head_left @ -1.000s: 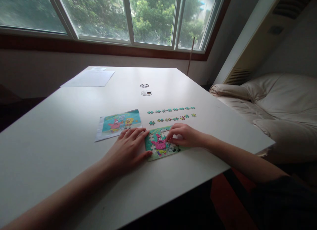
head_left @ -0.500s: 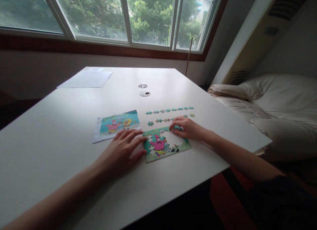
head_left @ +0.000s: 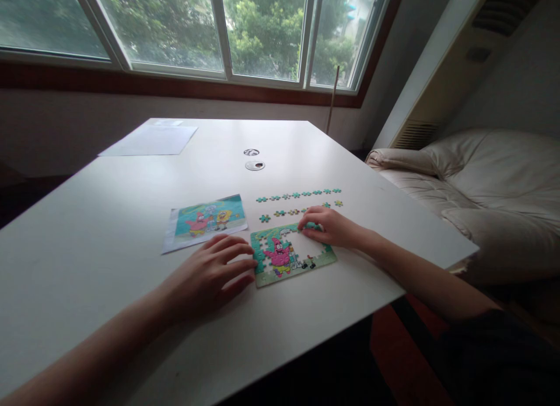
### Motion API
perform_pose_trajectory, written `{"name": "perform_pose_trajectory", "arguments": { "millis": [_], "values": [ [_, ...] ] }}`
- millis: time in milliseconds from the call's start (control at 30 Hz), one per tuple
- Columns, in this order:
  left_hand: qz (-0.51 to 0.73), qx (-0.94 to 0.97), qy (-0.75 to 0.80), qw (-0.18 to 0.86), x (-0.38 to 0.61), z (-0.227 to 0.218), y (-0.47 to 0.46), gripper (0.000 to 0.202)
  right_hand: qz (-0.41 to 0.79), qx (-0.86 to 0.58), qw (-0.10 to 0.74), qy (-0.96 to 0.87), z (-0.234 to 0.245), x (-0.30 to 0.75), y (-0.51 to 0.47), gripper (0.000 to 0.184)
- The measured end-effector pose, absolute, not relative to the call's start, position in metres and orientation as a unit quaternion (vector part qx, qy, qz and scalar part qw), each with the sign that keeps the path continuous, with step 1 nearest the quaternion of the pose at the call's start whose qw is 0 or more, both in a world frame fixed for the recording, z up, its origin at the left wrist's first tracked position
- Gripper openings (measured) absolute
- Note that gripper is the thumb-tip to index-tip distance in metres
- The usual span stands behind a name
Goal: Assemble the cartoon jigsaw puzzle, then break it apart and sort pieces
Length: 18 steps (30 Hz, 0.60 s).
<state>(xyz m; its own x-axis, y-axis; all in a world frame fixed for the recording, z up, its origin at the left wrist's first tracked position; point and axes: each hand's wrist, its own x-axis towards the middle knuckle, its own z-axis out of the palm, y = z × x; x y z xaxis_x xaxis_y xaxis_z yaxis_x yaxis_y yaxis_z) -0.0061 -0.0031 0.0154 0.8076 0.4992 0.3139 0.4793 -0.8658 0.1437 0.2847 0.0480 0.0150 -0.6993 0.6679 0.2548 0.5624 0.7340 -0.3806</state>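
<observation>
The puzzle (head_left: 280, 257) lay on the counter (head_left: 109, 237) between our hands, a border and a pink figure in place, with a pale gap right of centre. We judged the step in hand to be working pieces into that gap, and it called for a steady board. Our left hand (head_left: 219, 272) was right for that: its grip was loosely spread, grasping nothing, fingertips at the puzzle's left edge. A light brace suited it better than a hard push, which could have slid the whole thing. Our right hand (head_left: 326, 225) curled over the far right corner, fingers bent close together; we could not tell whether that grip had hold of a piece. Good practice was to match tab to socket by eye, then press straight down.

The pieces looked like thin, stiff card, knobbed and notched, printed in teal and yellow. They lay in an upper row (head_left: 296, 194) and a lower row (head_left: 293, 211), the latter partly hidden by our hand. The printed picture (head_left: 210, 219) beside them looked smooth and flat, white-margined, and the counter had a soft sheen.
</observation>
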Motion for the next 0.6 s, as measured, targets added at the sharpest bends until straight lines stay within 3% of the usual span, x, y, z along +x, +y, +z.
{"name": "perform_pose_trajectory", "arguments": {
  "millis": [600],
  "values": [
    [0.161,0.957,0.236,0.058,-0.0076,0.0189,-0.0042,0.017,0.138,-0.306,0.21,-0.918,0.0156,0.283,0.049,0.015]
  ]
}}
